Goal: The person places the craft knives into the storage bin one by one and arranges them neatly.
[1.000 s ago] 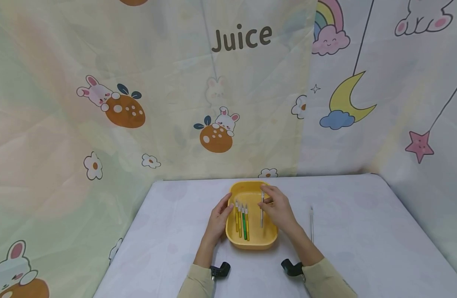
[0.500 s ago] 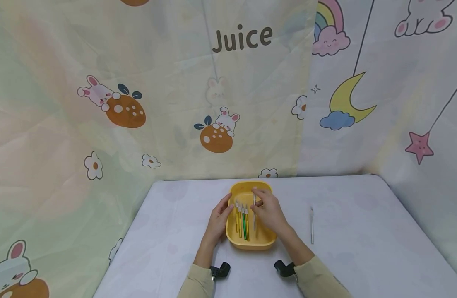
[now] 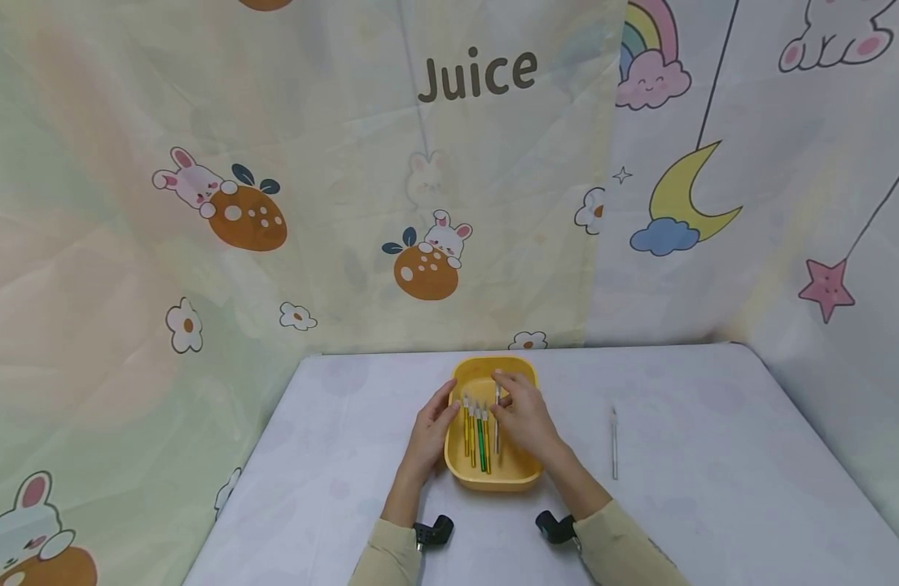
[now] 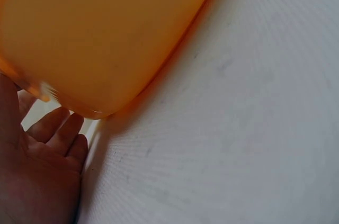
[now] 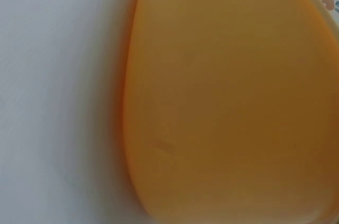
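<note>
On the table stands a yellow tray (image 3: 519,476) with rounded corners. My left hand (image 3: 425,435) holds its left side, thumb over the rim and fingers outside; the left wrist view shows this hand (image 4: 45,166) against the tray's wall (image 4: 116,49). Inside, several slim pen-like sticks (image 3: 482,443), yellow and green with pale pointed tips, lie side by side. Just right of them my right hand (image 3: 526,415) pinches a similar silver stick (image 3: 497,439) over the tray floor. The right wrist view shows the tray's wall (image 5: 228,97), with the right hand out of sight.
Another slim silver stick (image 3: 614,443) lies on the white-covered table (image 3: 699,472), right of the tray. Printed cloth (image 3: 332,203) hangs behind the table and at its sides. Black wrist devices (image 3: 435,531) sit by both sleeves.
My right hand has moved left across the tray with the silver stick, ending close beside the coloured ones. The left hand has stayed at the tray's left side.
</note>
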The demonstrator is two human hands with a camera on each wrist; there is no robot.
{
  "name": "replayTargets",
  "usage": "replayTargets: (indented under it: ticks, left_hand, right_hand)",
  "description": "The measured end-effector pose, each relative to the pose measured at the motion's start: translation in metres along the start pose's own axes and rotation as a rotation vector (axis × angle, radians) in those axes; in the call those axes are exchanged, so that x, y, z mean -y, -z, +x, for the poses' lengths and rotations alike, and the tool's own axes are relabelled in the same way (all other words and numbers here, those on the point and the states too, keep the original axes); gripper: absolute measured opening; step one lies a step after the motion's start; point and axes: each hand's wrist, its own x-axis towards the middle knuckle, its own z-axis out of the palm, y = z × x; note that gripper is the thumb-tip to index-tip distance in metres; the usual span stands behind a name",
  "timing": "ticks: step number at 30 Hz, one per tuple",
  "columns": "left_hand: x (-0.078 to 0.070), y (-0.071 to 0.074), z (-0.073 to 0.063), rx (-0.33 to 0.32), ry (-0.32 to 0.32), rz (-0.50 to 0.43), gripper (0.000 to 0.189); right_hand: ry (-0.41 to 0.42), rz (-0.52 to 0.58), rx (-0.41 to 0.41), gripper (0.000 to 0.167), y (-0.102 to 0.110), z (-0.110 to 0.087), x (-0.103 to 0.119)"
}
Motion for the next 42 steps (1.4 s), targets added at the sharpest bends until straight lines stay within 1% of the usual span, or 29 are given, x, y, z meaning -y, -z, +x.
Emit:
replayTargets:
  ticks: [4,10,16,25,34,42]
  left_hand:
    - [0.0003,-0.0002,0.0002,-0.001,0.010,0.002,0.049]
    - [-0.0020,-0.0003,0.0002,0.001,0.003,0.010,0.050]
    - [-0.0040,-0.0006,0.0005,0.003,0.017,0.007,0.050]
    - [-0.0061,0.0003,-0.0011,0.003,0.011,0.008,0.049]
    - [-0.0054,0.0000,-0.0021,0.001,0.001,-0.003,0.049]
    - [-0.0038,-0.0005,-0.0018,0.001,0.006,0.010,0.050]
  right_hand:
    - [0.008,-0.018,0.011,0.062,-0.0029,0.0015,-0.0008]
    - [-0.035,-0.094,0.068,0.061,-0.0061,0.0046,-0.0020]
    - [-0.062,-0.117,0.114,0.060,-0.0056,0.0053,-0.0015]
    - [-0.054,-0.160,0.144,0.060,-0.0062,0.0051,-0.0003]
    - [-0.051,-0.172,0.167,0.061,-0.0062,0.0027,0.0006]
    - [-0.044,-0.236,0.198,0.060,-0.0085,0.0021,-0.0021]
